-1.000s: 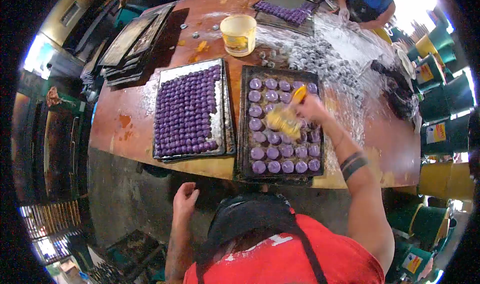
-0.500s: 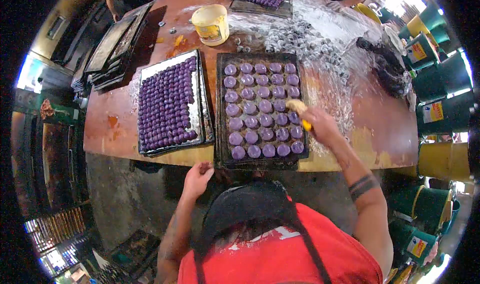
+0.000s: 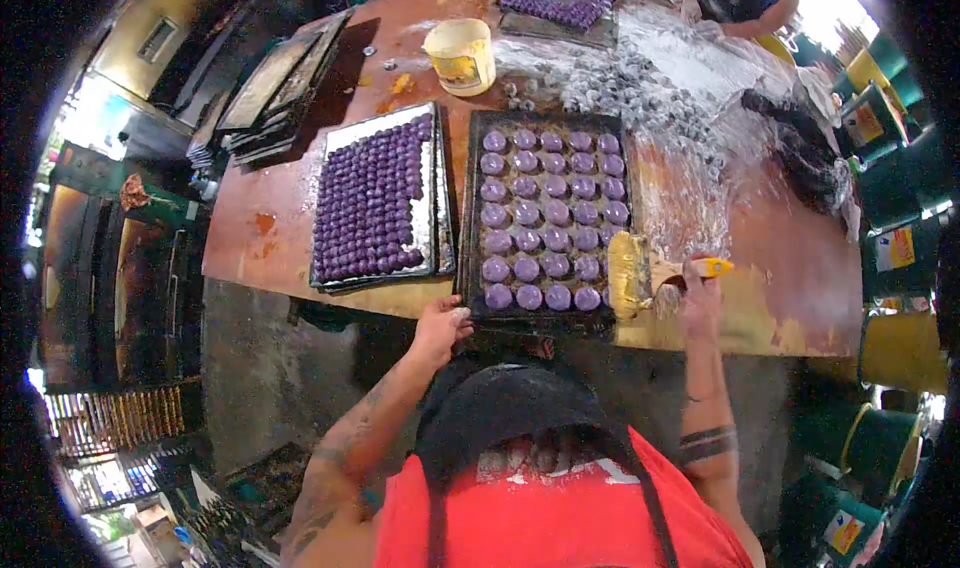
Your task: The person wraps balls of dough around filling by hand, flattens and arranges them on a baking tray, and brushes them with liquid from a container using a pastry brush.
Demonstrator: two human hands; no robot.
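My right hand [image 3: 700,293] grips the handle of a wide brush [image 3: 628,276] with pale yellow bristles and a yellow handle end. The bristles are at the right edge of a dark baking tray [image 3: 545,120], near its lower right corner. Rows of flat, round, glossy purple dough pieces [image 3: 557,213] lie spaced apart on that tray. At the tray's near left corner, my left hand [image 3: 443,330] has its fingers curled around the edge. Left of it, a second tray [image 3: 420,230] with a white surface holds tightly packed purple dough balls [image 3: 370,203].
A yellow bucket [image 3: 460,58] stands behind the trays. Stacked dark trays [image 3: 285,83] are at the back left. Floured dough balls [image 3: 630,93] and a dark cloth-like heap [image 3: 795,148] lie on the right. A co-worker [image 3: 745,3] is across the table [image 3: 780,303].
My right hand has drawn the brush toward me and off the dough pieces to the tray's right side. My left hand has moved up onto the tray's near left corner. The view has shifted.
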